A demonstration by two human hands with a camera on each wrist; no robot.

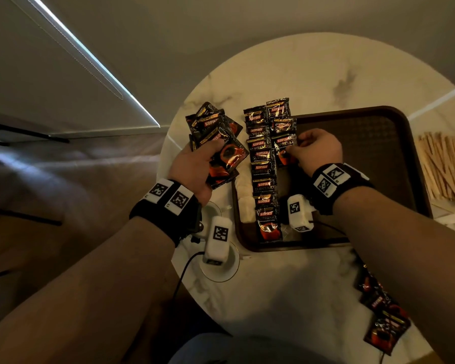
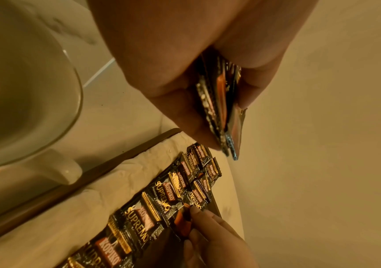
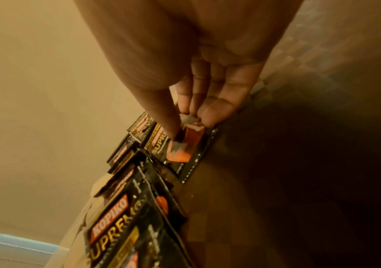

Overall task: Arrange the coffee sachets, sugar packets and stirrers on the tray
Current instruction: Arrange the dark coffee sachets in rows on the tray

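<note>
My left hand (image 1: 200,164) grips a fanned stack of black coffee sachets (image 1: 221,143) above the table, left of the brown tray (image 1: 365,119). The wrist view shows that stack (image 2: 219,101) edge-on between thumb and fingers. A long overlapping row of sachets (image 1: 263,174) runs down the tray's left side, with a shorter second row beside it. My right hand (image 1: 313,151) pinches the nearest sachet of that second row (image 1: 284,148) between thumb and fingers; the sachet (image 3: 182,145) lies flat on the tray. White sugar packets (image 1: 244,203) lie on the tray left of the long row.
A pile of wooden stirrers (image 1: 447,166) lies on the table right of the tray. More sachets (image 1: 384,319) lie near the table's front right edge. A white cup (image 1: 221,264) stands on the marble table (image 1: 286,298) under my left wrist.
</note>
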